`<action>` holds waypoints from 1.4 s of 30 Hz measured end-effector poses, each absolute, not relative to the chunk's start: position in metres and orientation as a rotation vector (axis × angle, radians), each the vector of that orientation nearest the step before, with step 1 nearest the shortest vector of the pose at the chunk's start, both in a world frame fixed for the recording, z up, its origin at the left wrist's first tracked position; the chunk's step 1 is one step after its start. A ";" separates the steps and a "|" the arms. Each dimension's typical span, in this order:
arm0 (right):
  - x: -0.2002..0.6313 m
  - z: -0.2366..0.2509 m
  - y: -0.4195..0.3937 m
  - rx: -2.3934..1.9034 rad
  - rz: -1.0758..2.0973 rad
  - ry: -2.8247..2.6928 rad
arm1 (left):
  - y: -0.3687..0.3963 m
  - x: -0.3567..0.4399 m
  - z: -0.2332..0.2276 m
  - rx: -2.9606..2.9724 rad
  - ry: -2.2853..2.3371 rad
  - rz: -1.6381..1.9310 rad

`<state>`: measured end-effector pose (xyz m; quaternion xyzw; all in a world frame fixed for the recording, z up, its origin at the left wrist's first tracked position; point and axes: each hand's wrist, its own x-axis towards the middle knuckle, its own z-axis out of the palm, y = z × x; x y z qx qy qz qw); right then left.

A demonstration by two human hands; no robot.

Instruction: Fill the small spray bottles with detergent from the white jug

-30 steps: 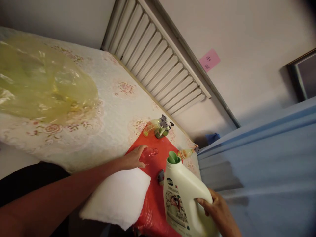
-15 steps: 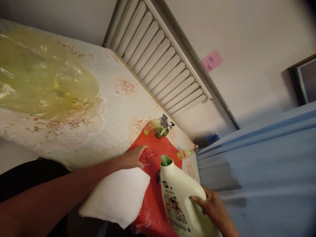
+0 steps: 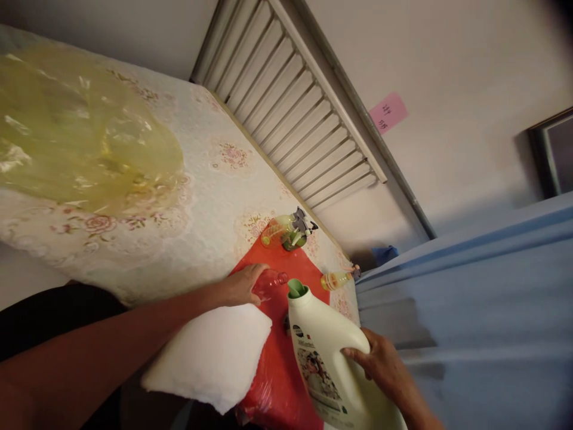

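Note:
My left hand [image 3: 245, 285] is closed around a clear bottle [image 3: 271, 283] whose uncapped neck points right, over a red plastic sheet [image 3: 308, 272]. My right hand [image 3: 373, 358] grips the handle of a large pale-green jug [image 3: 326, 352], tilted toward the bottle. A green spout [image 3: 296, 289] shows in the jug's open mouth, close to the bottle's neck but apart from it. No liquid can be seen between them. Below my left wrist lies a folded white cloth [image 3: 212, 352].
Two spray bottles [image 3: 293, 232] stand at the sheet's far edge, and a bottle of yellow liquid [image 3: 335, 279] is to the right. A yellow plastic bag [image 3: 85, 131] lies on the flowered tablecloth [image 3: 201, 203]. A radiator [image 3: 290, 101] and a blue curtain [image 3: 483, 286] border the table.
The jug in my right hand has shifted slightly left, bringing its mouth closer to the bottle's neck. My left hand and the bottle have stayed nearly still.

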<state>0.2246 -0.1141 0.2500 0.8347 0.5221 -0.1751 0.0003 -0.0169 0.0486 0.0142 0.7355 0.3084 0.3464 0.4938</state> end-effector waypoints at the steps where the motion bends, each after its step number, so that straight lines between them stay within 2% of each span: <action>1: 0.224 0.251 -0.113 2.612 -0.545 1.644 | 0.049 -0.017 0.013 1.780 0.741 0.854; 42: 0.219 0.271 -0.095 2.516 -0.575 1.624 | 0.052 -0.013 0.006 1.681 0.676 0.927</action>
